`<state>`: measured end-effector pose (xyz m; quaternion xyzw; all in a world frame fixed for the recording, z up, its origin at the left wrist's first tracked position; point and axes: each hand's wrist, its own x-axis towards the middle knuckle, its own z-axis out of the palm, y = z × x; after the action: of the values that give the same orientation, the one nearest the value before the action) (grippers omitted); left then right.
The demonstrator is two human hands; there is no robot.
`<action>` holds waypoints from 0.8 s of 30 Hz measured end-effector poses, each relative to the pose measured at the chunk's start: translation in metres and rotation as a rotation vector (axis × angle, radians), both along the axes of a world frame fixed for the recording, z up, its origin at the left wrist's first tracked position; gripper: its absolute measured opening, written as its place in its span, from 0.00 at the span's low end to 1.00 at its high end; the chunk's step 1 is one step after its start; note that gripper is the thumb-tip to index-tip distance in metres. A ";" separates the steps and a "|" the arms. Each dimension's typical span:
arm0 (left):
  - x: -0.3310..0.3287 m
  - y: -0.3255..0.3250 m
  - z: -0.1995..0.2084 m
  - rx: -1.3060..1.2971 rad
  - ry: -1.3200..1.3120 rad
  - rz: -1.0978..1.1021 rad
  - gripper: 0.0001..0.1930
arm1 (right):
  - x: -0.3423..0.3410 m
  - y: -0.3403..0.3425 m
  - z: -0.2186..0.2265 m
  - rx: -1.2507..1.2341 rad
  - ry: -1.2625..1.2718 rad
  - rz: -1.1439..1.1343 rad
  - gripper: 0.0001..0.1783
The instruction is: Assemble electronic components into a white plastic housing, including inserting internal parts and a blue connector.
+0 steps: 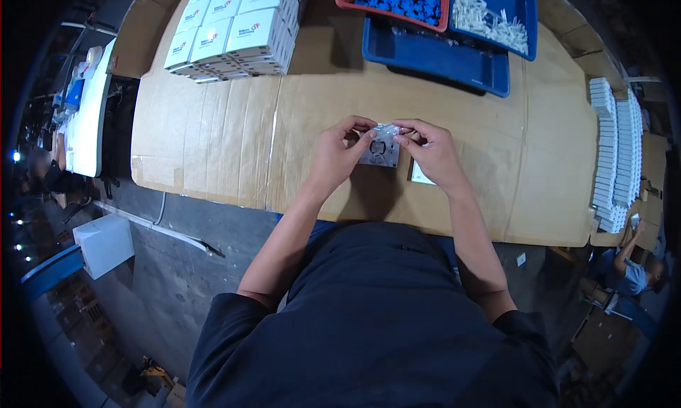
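Note:
Over the cardboard-covered table, both my hands hold a clear plastic bag (pixel 386 130) by its crinkled upper end. My left hand (pixel 338 151) pinches the left side with thumb and fingers. Across from it, my right hand (pixel 434 152) pinches the right side the same way. A square greyish plate (pixel 379 152) with a dark ring in its middle shows just below the crinkled plastic; whether it lies inside the bag or behind it I cannot tell. A flat white piece (pixel 422 174) lies on the cardboard, partly covered by my right hand.
Stacked white boxes (pixel 234 32) stand at the back left. Behind my hands are a red tray (pixel 445 10) of blue parts, a blue tray (pixel 530 25) of white parts and another blue tray (pixel 440 59). White pieces (pixel 614 149) line the right edge. Other people sit far left and right.

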<state>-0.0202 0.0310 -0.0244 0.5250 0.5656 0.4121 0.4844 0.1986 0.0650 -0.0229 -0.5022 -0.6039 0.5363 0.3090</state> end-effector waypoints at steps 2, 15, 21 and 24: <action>0.001 0.000 -0.006 0.016 0.128 -0.024 0.09 | 0.001 -0.005 -0.010 -0.035 -0.035 0.010 0.15; -0.004 -0.010 -0.024 0.261 0.506 -0.093 0.11 | -0.013 -0.028 -0.019 0.341 -0.309 -0.069 0.11; -0.008 -0.011 -0.032 0.342 0.572 -0.138 0.10 | -0.015 -0.031 -0.016 0.299 -0.411 -0.041 0.08; -0.011 -0.012 -0.033 0.320 0.557 -0.175 0.10 | -0.015 -0.030 -0.017 0.316 -0.397 -0.039 0.08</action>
<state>-0.0317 0.0188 -0.0575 0.7334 0.5574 0.2930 0.2560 0.1835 0.0353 -0.0404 -0.5547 -0.7193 0.3201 0.2691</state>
